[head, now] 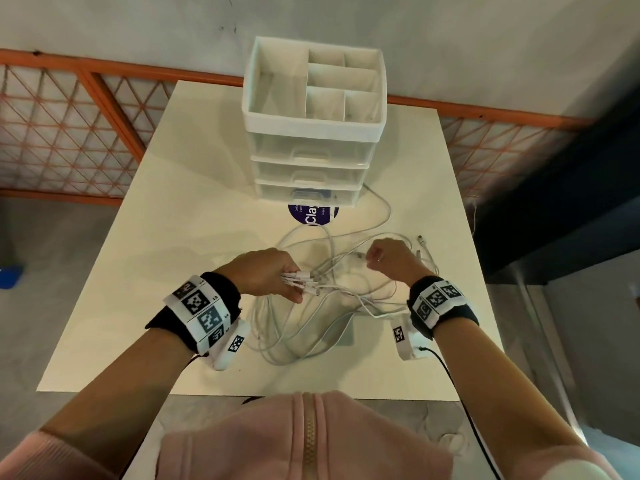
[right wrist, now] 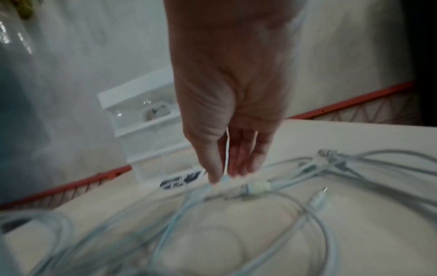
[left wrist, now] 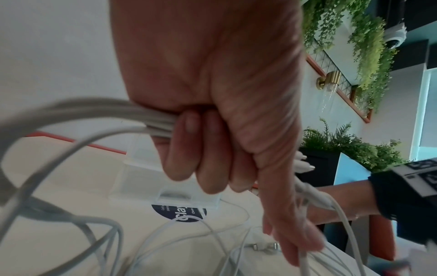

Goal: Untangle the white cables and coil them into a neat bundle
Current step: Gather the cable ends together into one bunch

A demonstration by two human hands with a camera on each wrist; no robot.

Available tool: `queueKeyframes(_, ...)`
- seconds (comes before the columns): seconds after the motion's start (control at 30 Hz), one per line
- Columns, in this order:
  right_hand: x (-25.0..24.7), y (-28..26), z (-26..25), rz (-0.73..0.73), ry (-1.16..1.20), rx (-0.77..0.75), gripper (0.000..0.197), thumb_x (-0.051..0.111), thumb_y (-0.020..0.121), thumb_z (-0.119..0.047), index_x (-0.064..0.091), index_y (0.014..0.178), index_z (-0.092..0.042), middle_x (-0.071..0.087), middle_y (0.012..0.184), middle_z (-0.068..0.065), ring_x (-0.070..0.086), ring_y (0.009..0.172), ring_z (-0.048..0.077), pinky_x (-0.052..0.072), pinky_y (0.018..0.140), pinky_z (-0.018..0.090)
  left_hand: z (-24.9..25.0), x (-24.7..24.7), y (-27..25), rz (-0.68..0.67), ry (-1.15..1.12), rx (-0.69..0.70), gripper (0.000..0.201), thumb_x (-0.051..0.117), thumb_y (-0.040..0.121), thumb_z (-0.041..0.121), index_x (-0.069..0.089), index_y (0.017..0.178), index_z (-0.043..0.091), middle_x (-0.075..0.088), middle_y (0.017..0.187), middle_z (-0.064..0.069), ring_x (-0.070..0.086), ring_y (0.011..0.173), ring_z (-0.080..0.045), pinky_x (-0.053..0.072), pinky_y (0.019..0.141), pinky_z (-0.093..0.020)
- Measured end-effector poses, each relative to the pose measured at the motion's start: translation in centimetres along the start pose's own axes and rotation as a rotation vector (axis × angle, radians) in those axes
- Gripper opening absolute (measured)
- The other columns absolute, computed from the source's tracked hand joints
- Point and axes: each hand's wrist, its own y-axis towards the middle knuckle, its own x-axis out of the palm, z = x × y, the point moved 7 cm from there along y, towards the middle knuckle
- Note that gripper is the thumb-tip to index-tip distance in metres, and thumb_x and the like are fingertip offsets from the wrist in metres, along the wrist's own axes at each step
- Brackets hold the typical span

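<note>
Fingers (left wrist: 187,149) of left hand (head: 266,271) grip white cables (head: 311,327).

The drawer unit (head: 313,140) stands at your table's (head: 173,220) far edge; before it lie the cables (head: 329,306), your hands among them.

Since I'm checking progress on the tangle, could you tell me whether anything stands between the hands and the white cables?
Nothing visible does. The left hand already grips a bunch of white cables near their plugs, and the right hand pinches one strand. The drawer organizer stands farther back.
</note>
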Motion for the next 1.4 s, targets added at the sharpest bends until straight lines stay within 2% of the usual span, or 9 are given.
queueKeyframes(0.23,2.6,2.1,-0.7,0.017,-0.276,-0.009,0.015,0.060,0.088,-0.019,0.061,0.102,-0.015,0.057,0.118,0.006,0.042,0.119,0.030,0.027,0.101,0.045,0.0,0.5,-0.3,-0.036,0.051,0.005,0.022,0.080,0.069,0.041,0.076,0.085,0.027,0.067,0.070,0.012,0.061,0.071,-0.004,0.038,0.064,-0.020)
queueKeyframes(0.4,-1.3,2.6,-2.9,0.142,-0.030,-0.156,0.014,0.056,0.088,-0.005,0.063,0.086,-0.017,0.070,0.095,0.001,0.062,0.097,0.022,0.020,0.081,0.029,-0.6,0.7,-0.1,-0.033,0.051,-0.021,0.051,0.076,0.072,0.048,0.041,0.046,0.022,0.033,0.042,0.008,0.033,0.039,-0.009,0.021,0.045,-0.021)
queueKeyframes(0.57,-10.1,0.8,-8.2,0.321,0.349,-0.341,0.007,0.060,0.089,-0.007,0.065,0.093,-0.007,0.068,0.086,0.006,0.060,0.076,0.018,0.047,0.070,0.012,0.2,-0.4,0.0,0.082,-0.039,0.035,0.046,0.059,0.089,0.043,0.041,0.057,0.015,0.040,0.053,0.001,0.039,0.050,-0.010,0.025,0.049,-0.021)
queueKeyframes(0.77,-13.2,-3.5,-14.4,-0.002,0.682,-0.464,0.013,0.061,0.091,-0.006,0.060,0.101,0.003,0.068,0.088,0.016,0.066,0.079,0.026,0.060,0.074,0.029,2.0,-4.9,-1.3,0.484,-0.403,0.175,0.027,0.051,0.095,0.032,0.047,0.068,0.029,0.045,0.060,0.009,0.043,0.051,-0.002,0.033,0.057,-0.019)
queueKeyframes(0.9,-11.4,-5.8,-17.9,-0.128,0.822,-0.566,0.008,0.058,0.092,-0.003,0.052,0.096,-0.003,0.062,0.094,0.022,0.066,0.086,0.029,0.060,0.078,0.037,3.3,-6.3,-2.3,0.550,-0.684,0.264,0.020,0.071,0.082,0.026,0.052,0.079,0.024,0.038,0.050,0.014,0.032,0.047,-0.003,0.030,0.050,-0.017)
queueKeyframes(1.03,-10.1,-6.0,-19.1,-0.095,0.872,-0.589,0.010,0.057,0.092,-0.005,0.048,0.090,-0.006,0.055,0.091,0.016,0.063,0.082,0.022,0.059,0.078,0.034,4.0,-6.7,-2.9,0.559,-0.870,0.350,0.018,0.049,0.097,0.022,0.063,0.091,0.014,0.029,0.048,0.014,0.023,0.046,-0.006,0.025,0.046,-0.019)
queueKeyframes(1.17,-9.6,-5.6,-17.5,0.076,0.690,-0.505,0.018,0.053,0.096,-0.027,0.048,0.098,-0.009,0.055,0.092,-0.005,0.056,0.083,0.007,0.053,0.078,0.025,2.4,-6.7,-3.2,0.580,-0.966,0.295,0.037,0.037,0.101,0.029,0.051,0.072,0.013,0.024,0.050,0.013,0.022,0.048,-0.009,0.028,0.049,-0.019)
queueKeyframes(1.3,-3.0,-6.2,-16.0,-0.379,0.366,-0.408,0.052,0.024,0.100,-0.049,0.059,0.083,-0.014,0.066,0.079,0.001,0.061,0.074,0.001,0.045,0.092,0.030,0.9,-8.2,-4.8,0.730,-1.010,0.277,0.041,0.032,0.102,0.033,0.047,0.067,0.017,0.041,0.062,0.007,0.047,0.062,-0.011,0.046,0.067,-0.026)
queueKeyframes(1.4,-2.3,-4.9,-12.8,-0.300,0.220,-0.312,0.070,0.021,0.096,-0.059,0.058,0.059,-0.012,0.056,0.052,-0.001,0.052,0.048,0.001,0.045,0.083,0.026,-0.3,-9.5,-5.7,0.745,-1.217,0.361,0.046,0.028,0.103,0.031,0.048,0.064,0.019,0.051,0.058,0.008,0.058,0.054,-0.011,0.059,0.068,-0.035)
